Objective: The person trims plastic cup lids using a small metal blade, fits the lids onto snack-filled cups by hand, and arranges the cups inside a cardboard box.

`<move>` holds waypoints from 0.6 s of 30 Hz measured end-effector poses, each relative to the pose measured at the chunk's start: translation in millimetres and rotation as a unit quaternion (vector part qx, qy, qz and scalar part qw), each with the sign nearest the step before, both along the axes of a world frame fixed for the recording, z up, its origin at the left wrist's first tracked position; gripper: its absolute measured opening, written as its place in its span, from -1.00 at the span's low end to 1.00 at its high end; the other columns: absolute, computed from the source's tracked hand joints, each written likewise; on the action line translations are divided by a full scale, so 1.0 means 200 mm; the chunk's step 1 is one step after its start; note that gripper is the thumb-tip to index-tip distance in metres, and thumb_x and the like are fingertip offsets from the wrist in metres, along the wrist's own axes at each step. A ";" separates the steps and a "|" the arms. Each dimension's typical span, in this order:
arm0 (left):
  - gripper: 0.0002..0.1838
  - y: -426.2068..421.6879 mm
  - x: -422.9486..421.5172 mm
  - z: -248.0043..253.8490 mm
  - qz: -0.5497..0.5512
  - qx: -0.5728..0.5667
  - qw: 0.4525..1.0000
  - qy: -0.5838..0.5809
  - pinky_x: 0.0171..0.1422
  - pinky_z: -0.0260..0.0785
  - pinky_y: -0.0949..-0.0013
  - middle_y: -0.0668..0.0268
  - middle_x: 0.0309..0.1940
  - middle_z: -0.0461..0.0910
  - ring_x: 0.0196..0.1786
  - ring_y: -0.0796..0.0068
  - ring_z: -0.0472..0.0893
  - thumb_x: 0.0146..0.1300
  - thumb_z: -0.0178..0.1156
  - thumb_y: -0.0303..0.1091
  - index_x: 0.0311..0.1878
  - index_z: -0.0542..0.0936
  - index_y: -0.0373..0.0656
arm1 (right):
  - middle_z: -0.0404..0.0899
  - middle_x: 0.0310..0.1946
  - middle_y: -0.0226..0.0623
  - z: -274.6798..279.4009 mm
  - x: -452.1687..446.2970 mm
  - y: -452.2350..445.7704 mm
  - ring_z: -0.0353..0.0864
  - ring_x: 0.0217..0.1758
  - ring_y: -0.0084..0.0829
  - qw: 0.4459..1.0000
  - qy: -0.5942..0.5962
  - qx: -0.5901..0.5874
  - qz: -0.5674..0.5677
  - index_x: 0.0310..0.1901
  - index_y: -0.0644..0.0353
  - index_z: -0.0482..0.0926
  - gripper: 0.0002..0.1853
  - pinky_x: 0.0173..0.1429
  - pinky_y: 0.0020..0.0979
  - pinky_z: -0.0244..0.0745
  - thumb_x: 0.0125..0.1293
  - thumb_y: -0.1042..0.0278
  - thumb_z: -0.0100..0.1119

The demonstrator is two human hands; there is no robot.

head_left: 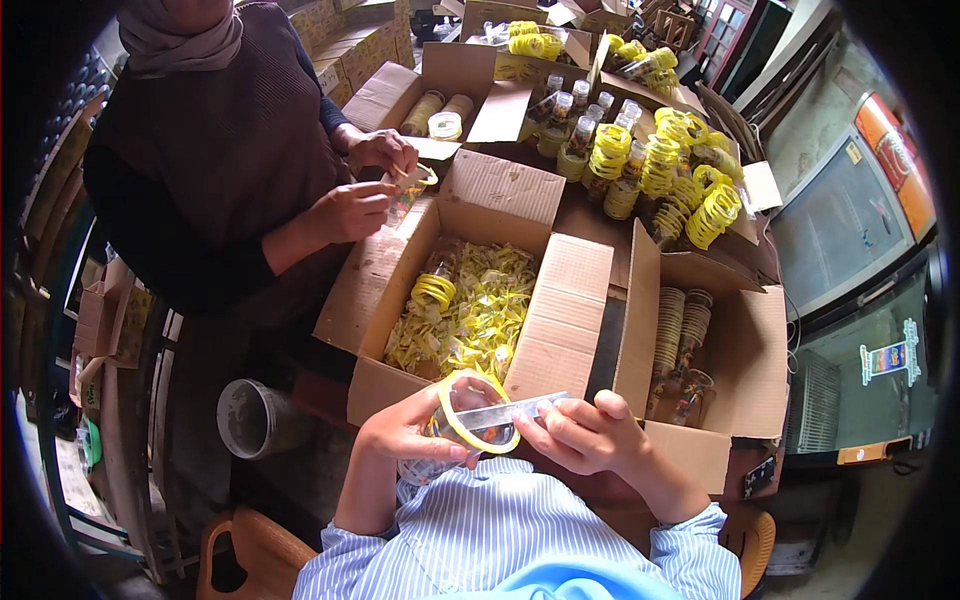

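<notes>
One yellow-rimmed cup [470, 437], cartons close ahead

A co-worker [210, 190] stands at the left. Two open cartons sit nearest: the left carton [575, 300] full of yellow packets [490, 290], its near edge just beyond the cup; the right carton [755, 340] with two tall stacks of cups [668, 330]. One white bucket [275, 425] stands left. The left hand [410, 425], wrist bent inward, curls around the tilted cup above the lap; the right hand [600, 430], fingers bent, pinches one clear strip [490, 412] across its mouth.
</notes>
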State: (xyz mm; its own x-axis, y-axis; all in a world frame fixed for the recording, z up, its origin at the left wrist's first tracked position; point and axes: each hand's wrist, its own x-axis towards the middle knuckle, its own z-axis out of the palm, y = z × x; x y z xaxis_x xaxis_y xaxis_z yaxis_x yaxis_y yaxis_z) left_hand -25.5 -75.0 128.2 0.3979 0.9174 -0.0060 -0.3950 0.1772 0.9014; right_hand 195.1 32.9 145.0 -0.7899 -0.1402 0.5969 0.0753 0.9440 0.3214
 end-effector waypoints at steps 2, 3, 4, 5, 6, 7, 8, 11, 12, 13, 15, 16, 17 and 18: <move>-0.29 -0.01 -0.01 -0.01 -0.002 0.006 1.000 0.001 -0.14 0.44 0.43 0.11 -0.19 0.51 -0.27 0.47 0.58 0.00 0.32 -0.27 0.13 0.20 -0.41 | 0.33 -0.53 -0.69 0.01 0.01 0.01 0.34 -0.47 -0.80 1.000 -0.004 -0.003 -0.003 -0.21 -0.17 0.63 -0.77 -0.16 -0.50 -0.04 0.03 0.29 0.18; -0.29 -0.01 -0.01 -0.01 -0.003 0.008 1.000 0.001 -0.15 0.44 0.43 0.11 -0.20 0.51 -0.29 0.47 0.59 0.01 0.32 -0.26 0.14 0.20 -0.41 | 0.30 -0.53 -0.69 0.01 0.02 0.01 0.33 -0.46 -0.81 1.000 -0.007 -0.005 -0.004 -0.20 -0.17 0.62 -0.77 -0.19 -0.52 -0.05 0.06 0.28 0.18; -0.30 -0.02 -0.02 -0.02 0.000 0.014 1.000 0.015 -0.17 0.44 0.43 0.11 -0.21 0.51 -0.29 0.44 0.59 0.03 0.31 -0.25 0.14 0.19 -0.41 | 0.33 -0.53 -0.68 0.01 0.04 0.01 0.34 -0.47 -0.79 1.000 -0.009 -0.009 -0.006 -0.22 -0.17 0.63 -0.77 -0.16 -0.51 -0.04 0.03 0.29 0.18; -0.29 -0.02 -0.03 -0.02 -0.005 0.012 1.000 0.010 -0.17 0.44 0.43 0.10 -0.21 0.51 -0.29 0.44 0.59 0.04 0.30 -0.25 0.14 0.19 -0.41 | 0.36 -0.53 -0.67 0.00 0.05 0.02 0.36 -0.48 -0.78 1.000 -0.012 -0.014 -0.007 -0.23 -0.17 0.65 -0.76 -0.12 -0.49 -0.03 0.00 0.31 0.19; -0.29 -0.02 -0.03 -0.03 -0.011 0.011 1.000 0.005 -0.17 0.44 0.43 0.09 -0.21 0.51 -0.30 0.44 0.59 0.04 0.30 -0.24 0.14 0.18 -0.41 | 0.39 -0.53 -0.67 0.00 0.06 0.02 0.37 -0.49 -0.77 1.000 -0.014 -0.018 -0.010 -0.25 -0.17 0.66 -0.75 -0.09 -0.47 -0.03 -0.03 0.32 0.20; -0.29 -0.02 -0.03 -0.03 -0.018 0.010 1.000 -0.001 -0.18 0.44 0.43 0.09 -0.21 0.50 -0.31 0.44 0.59 0.05 0.29 -0.24 0.14 0.17 -0.42 | 0.39 -0.53 -0.66 0.00 0.06 0.02 0.37 -0.49 -0.77 1.000 -0.011 -0.014 -0.009 -0.25 -0.17 0.66 -0.75 -0.09 -0.47 -0.03 -0.03 0.32 0.20; -0.28 -0.02 -0.03 -0.04 -0.020 0.014 1.000 -0.012 -0.18 0.44 0.43 0.09 -0.21 0.50 -0.31 0.44 0.59 0.05 0.29 -0.24 0.15 0.17 -0.42 | 0.39 -0.53 -0.66 -0.01 0.05 0.02 0.37 -0.49 -0.76 1.000 -0.007 -0.011 -0.009 -0.25 -0.17 0.66 -0.75 -0.09 -0.47 -0.03 -0.04 0.32 0.20; -0.27 -0.01 -0.01 -0.05 -0.030 0.018 0.999 -0.041 -0.21 0.44 0.42 0.08 -0.23 0.49 -0.32 0.43 0.59 0.06 0.30 -0.23 0.16 0.15 -0.43 | 0.40 -0.52 -0.67 -0.01 0.04 0.01 0.36 -0.49 -0.76 1.000 -0.008 -0.007 -0.007 -0.25 -0.18 0.66 -0.75 -0.10 -0.47 -0.03 -0.04 0.32 0.20; -0.26 0.00 -0.01 -0.06 -0.033 0.015 0.998 -0.047 -0.22 0.44 0.42 0.09 -0.23 0.49 -0.33 0.42 0.59 0.05 0.30 -0.22 0.16 0.14 -0.43 | 0.40 -0.52 -0.67 -0.01 0.04 0.01 0.36 -0.50 -0.76 1.000 -0.010 -0.007 -0.005 -0.25 -0.18 0.66 -0.75 -0.10 -0.47 -0.02 -0.04 0.32 0.20; -0.25 0.00 0.00 -0.07 -0.035 0.011 0.998 -0.053 -0.23 0.45 0.41 0.09 -0.23 0.49 -0.34 0.42 0.59 0.05 0.30 -0.22 0.16 0.14 -0.43 | 0.40 -0.52 -0.67 -0.01 0.03 0.01 0.36 -0.50 -0.76 1.000 -0.006 -0.006 -0.004 -0.25 -0.18 0.65 -0.75 -0.11 -0.47 -0.02 -0.04 0.32 0.20; -0.25 0.01 0.00 -0.08 -0.044 0.010 0.996 -0.073 -0.25 0.44 0.41 0.09 -0.24 0.48 -0.35 0.42 0.59 0.05 0.30 -0.21 0.17 0.14 -0.42 | 0.40 -0.52 -0.67 -0.01 0.03 0.02 0.36 -0.50 -0.75 1.000 0.001 -0.006 -0.001 -0.25 -0.18 0.65 -0.74 -0.12 -0.48 -0.02 -0.05 0.31 0.21; -0.25 0.02 0.01 -0.09 -0.048 0.009 0.995 -0.084 -0.25 0.44 0.41 0.09 -0.24 0.48 -0.35 0.42 0.58 0.05 0.30 -0.21 0.17 0.14 -0.42 | 0.40 -0.52 -0.66 -0.01 0.02 0.01 0.37 -0.50 -0.75 1.000 0.003 -0.006 0.003 -0.25 -0.17 0.65 -0.74 -0.12 -0.48 -0.02 -0.06 0.32 0.22; -0.25 0.02 0.01 -0.10 -0.048 0.012 0.995 -0.086 -0.26 0.44 0.41 0.09 -0.24 0.48 -0.35 0.42 0.58 0.06 0.30 -0.21 0.17 0.14 -0.41 | 0.41 -0.53 -0.66 -0.02 0.01 0.01 0.37 -0.50 -0.75 1.000 0.005 -0.006 0.006 -0.26 -0.17 0.65 -0.74 -0.12 -0.49 -0.02 -0.06 0.32 0.22; -0.25 0.03 0.02 -0.11 -0.048 0.015 0.995 -0.088 -0.27 0.44 0.41 0.09 -0.24 0.48 -0.36 0.43 0.58 0.06 0.30 -0.21 0.17 0.14 -0.41 | 0.41 -0.53 -0.66 -0.02 0.01 0.01 0.37 -0.50 -0.75 1.000 0.007 -0.006 0.009 -0.26 -0.17 0.65 -0.74 -0.13 -0.49 -0.01 -0.07 0.32 0.22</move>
State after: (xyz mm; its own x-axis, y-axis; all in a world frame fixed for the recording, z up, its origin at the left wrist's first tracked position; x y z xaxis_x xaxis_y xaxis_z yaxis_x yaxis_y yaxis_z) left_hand -21.1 -69.2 106.0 0.4762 0.8739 0.0981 -0.5297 0.1960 0.8252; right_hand 196.9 35.1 140.8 -0.7786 -0.1470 0.6101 0.0633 0.9488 0.3094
